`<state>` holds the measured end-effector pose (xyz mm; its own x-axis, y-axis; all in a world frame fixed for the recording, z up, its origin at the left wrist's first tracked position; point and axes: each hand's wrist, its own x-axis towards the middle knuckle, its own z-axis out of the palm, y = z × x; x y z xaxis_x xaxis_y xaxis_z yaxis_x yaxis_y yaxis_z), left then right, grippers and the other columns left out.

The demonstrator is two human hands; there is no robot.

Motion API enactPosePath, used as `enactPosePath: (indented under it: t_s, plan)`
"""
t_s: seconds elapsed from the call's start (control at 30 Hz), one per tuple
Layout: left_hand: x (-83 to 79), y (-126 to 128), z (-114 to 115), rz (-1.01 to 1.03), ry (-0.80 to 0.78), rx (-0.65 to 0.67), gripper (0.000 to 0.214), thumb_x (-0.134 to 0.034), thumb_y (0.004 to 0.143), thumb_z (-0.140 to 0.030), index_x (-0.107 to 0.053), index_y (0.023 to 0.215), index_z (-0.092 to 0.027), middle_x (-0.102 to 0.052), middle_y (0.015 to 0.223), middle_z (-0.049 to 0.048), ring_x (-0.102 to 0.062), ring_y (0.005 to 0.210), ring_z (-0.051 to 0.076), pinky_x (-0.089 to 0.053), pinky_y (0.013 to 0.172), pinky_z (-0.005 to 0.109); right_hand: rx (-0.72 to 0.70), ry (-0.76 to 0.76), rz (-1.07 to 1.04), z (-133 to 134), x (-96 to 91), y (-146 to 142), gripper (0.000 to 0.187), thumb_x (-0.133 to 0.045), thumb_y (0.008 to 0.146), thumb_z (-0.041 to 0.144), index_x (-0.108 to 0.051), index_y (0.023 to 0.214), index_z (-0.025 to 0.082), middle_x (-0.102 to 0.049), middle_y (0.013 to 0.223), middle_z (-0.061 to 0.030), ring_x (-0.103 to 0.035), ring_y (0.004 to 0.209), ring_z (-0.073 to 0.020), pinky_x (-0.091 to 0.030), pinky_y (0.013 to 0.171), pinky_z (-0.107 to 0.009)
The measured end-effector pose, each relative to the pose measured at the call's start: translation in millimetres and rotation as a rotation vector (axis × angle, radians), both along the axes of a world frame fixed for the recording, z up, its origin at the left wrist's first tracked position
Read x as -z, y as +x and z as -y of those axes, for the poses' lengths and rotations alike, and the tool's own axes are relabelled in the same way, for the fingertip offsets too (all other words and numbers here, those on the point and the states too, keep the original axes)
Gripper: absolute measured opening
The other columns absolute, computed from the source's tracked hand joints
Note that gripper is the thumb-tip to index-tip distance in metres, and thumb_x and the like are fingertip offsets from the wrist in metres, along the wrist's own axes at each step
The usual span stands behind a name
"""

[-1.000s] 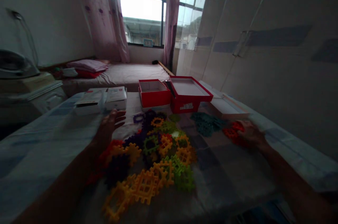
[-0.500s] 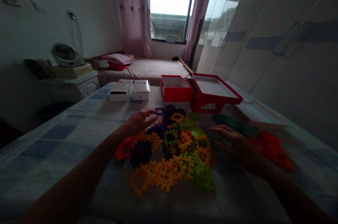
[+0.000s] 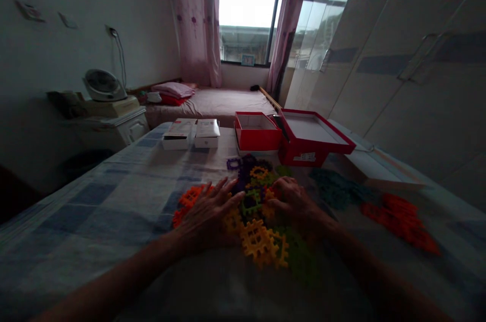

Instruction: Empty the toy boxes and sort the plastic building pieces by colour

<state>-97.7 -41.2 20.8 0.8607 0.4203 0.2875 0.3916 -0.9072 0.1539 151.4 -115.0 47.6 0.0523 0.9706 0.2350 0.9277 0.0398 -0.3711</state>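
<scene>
Across the blue-and-white checked tablecloth (image 3: 140, 200), at the near middle, lies a mixed heap of toothed plastic pieces. Yellow square lattice pieces (image 3: 256, 241) form its near edge, a bright green toothed frame (image 3: 250, 201) sits between the hands, and dark purple toothed pieces (image 3: 248, 162) lie at the far end. The left hand (image 3: 212, 205) is palm down over the left side, fingers spread and extended, beside orange-red toothed pieces (image 3: 188, 200). The right hand (image 3: 294, 203) is over the right side, fingers bent; whether it grips a piece cannot be told. The hands are apart, with part of the heap between them.

Separate groups, dark teal toothed pieces (image 3: 337, 188) and flat orange-red lattice pieces (image 3: 400, 220), lie to the right.

For good handling, work from the top of the heap and pinch each piece by its outer frame. The teeth are likely to catch on neighbouring pieces, so free a snagged piece with a slight twist rather than a pull. In this dim light, check dark colours closely.
</scene>
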Motion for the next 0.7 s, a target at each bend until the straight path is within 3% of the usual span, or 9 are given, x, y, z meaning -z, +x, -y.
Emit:
enactPosePath:
  t_s: [0.17,0.27,0.37,0.5,0.7]
  plan:
    - [-10.3,19,-22,0.071,0.003,-0.017,0.081,-0.061,0.065,-0.065,-0.042,0.133,-0.025,-0.035,0.143,0.0130,-0.022,0.134,0.037,-0.014,0.106,0.061,0.105,0.115,-0.238,-11,4.0,4,0.015,-0.055,0.075,0.030,-0.054,0.084,0.018,-0.061,0.082,-0.0036,-0.056,0.075,-0.0171,-0.042,0.067,-0.028]
    - [-20.8,9,-29,0.132,-0.076,-0.045,0.074,-0.061,0.068,-0.062,-0.045,0.131,-0.025,-0.036,0.143,0.0113,-0.026,0.133,0.034,-0.022,0.107,0.055,0.143,0.196,-0.297,-12,8.5,5,0.019,-0.054,0.076,0.039,-0.052,0.079,0.020,-0.059,0.071,-0.0001,-0.054,0.063,-0.0150,-0.040,0.058,-0.026]
    - [-28.0,-14,-39,0.256,-0.169,-0.205,0.052,-0.046,0.083,-0.051,-0.050,0.127,-0.023,-0.045,0.137,0.0101,-0.040,0.125,0.027,-0.032,0.104,0.046,0.164,0.224,-0.302,-9,8.4,6,0.024,-0.053,0.077,0.044,-0.051,0.076,0.020,-0.057,0.067,0.0006,-0.053,0.060,-0.0147,-0.039,0.056,-0.025]
    - [-19.0,-46,-49,0.248,-0.219,-0.430,0.046,-0.051,0.080,-0.047,-0.061,0.114,-0.017,-0.057,0.121,0.0139,-0.049,0.115,0.031,-0.035,0.100,0.047,0.181,0.232,-0.299,-5,7.4,7,0.028,-0.038,0.085,0.044,-0.051,0.077,0.020,-0.059,0.068,-0.0023,-0.055,0.062,-0.0165,-0.039,0.057,-0.026]
    - [-3.7,-61,-42,0.179,-0.316,-0.381,0.053,-0.060,0.073,-0.041,-0.056,0.121,-0.021,-0.057,0.119,0.0113,-0.051,0.110,0.028,-0.038,0.096,0.042,0.214,0.263,-0.259,-5,12.1,13,0.022,-0.037,0.083,0.038,-0.050,0.081,0.021,-0.061,0.072,-0.0045,-0.058,0.065,-0.0186,-0.041,0.060,-0.028]
